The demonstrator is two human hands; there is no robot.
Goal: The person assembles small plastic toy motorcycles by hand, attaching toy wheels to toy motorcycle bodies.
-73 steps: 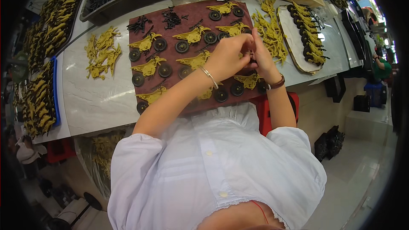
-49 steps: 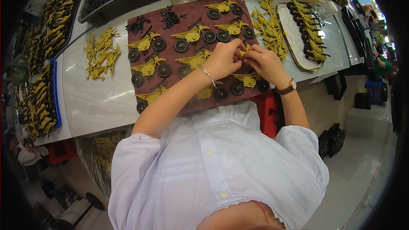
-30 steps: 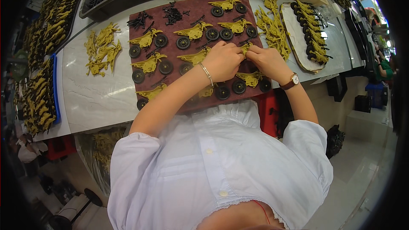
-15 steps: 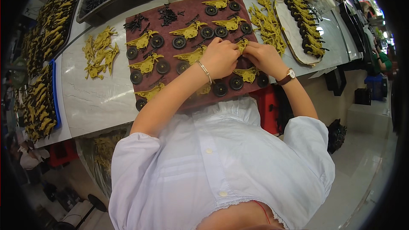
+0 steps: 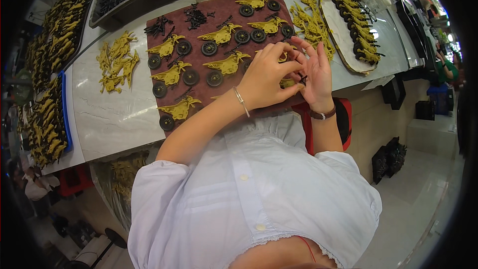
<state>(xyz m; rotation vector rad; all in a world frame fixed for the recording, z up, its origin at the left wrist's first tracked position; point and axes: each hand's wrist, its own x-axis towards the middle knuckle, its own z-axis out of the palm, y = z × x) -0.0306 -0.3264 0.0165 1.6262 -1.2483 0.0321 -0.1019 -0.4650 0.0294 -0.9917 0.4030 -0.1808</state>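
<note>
Over the maroon mat (image 5: 199, 94), the left hand (image 5: 266, 77) and right hand (image 5: 314, 77) meet around a yellow toy motorbike (image 5: 286, 82), pinching small parts. Unfinished yellow bike bodies with black wheels (image 5: 209, 48) lie at ten o'clock of the hands; a tray of finished bikes (image 5: 348, 22) sits at two o'clock.

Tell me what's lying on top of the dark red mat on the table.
On the mat: yellow toy motorbike bodies with black wheels beside them, plus small black parts. The left hand and right hand cover its near right corner.
</note>
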